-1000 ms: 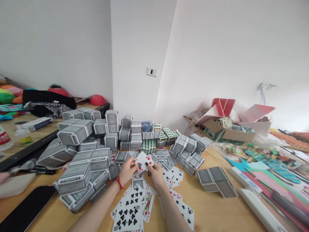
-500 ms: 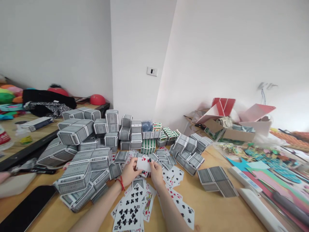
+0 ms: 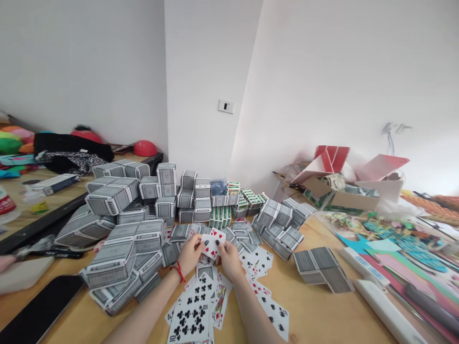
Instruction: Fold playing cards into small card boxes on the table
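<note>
Between my two hands is a playing card (image 3: 214,242) with red hearts, its face toward me. My left hand (image 3: 191,253), with a red string at the wrist, pinches the card's left side. On the card's right side, my right hand (image 3: 229,257) grips it between thumb and fingers. Loose cards lie on the table beneath my forearms, with a ten of clubs (image 3: 190,319) in front and a spade card (image 3: 275,313) to the right. Grey-backed cards (image 3: 244,234) are spread just beyond my hands. Whether more cards sit behind the held one I cannot tell.
Blocks built of grey-backed cards (image 3: 111,255) are stacked at the left, with more (image 3: 279,224) at the right. Green-and-white card boxes (image 3: 220,216) stand at the back. A folded grey card piece (image 3: 321,267), a white power strip (image 3: 366,265) and a black phone-like slab (image 3: 43,306) lie around.
The held card now shows more red hearts on its face and is tilted differently. My hands have shifted slightly to the left; the surrounding stacks stay put.
</note>
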The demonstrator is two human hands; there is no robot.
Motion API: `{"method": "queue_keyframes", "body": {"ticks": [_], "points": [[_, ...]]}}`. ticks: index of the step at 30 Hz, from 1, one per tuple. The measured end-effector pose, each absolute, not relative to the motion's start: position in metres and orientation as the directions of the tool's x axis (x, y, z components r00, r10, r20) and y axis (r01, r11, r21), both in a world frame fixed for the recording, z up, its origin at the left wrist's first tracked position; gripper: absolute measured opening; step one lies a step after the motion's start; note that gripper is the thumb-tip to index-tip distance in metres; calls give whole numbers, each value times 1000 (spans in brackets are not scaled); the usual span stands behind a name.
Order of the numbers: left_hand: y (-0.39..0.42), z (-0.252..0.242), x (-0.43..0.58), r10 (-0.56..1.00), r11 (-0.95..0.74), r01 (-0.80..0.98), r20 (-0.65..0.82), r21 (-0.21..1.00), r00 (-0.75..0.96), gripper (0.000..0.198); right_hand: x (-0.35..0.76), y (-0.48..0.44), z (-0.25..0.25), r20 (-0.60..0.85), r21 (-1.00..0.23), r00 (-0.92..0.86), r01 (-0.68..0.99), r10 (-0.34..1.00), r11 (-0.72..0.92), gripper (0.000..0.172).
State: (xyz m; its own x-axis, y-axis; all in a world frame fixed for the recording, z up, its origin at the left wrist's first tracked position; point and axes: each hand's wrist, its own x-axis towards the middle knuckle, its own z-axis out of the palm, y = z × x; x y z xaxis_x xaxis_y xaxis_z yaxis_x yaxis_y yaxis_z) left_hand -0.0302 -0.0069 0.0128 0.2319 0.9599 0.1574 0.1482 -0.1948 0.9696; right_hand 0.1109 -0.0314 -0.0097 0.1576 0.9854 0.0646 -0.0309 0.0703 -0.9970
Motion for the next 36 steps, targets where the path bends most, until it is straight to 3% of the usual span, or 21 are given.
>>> {"method": "queue_keyframes", "body": {"ticks": [5, 15, 19, 28, 36], "points": [[-3, 6, -32, 949, -179, 124, 139, 976, 282, 20, 111, -32, -10, 34, -999, 195, 23, 980, 31, 42], [-2, 4, -31, 963, -145, 114, 114, 983, 245, 27, 113, -34, -5, 139, -989, 137, 73, 981, 130, 25], [-1, 3, -32, 961, -173, 129, 138, 977, 240, 26, 111, -36, -3, 78, -995, 138, 75, 987, 68, 30], [3, 2, -33, 956, -171, 60, 151, 983, 253, 26, 113, -33, -14, 125, -992, 157, 37, 980, 121, 35], [5, 1, -32, 963, -148, 50, 132, 988, 236, 39, 111, -30, -18, 110, -994, 198, 40, 974, 104, 35]]}}
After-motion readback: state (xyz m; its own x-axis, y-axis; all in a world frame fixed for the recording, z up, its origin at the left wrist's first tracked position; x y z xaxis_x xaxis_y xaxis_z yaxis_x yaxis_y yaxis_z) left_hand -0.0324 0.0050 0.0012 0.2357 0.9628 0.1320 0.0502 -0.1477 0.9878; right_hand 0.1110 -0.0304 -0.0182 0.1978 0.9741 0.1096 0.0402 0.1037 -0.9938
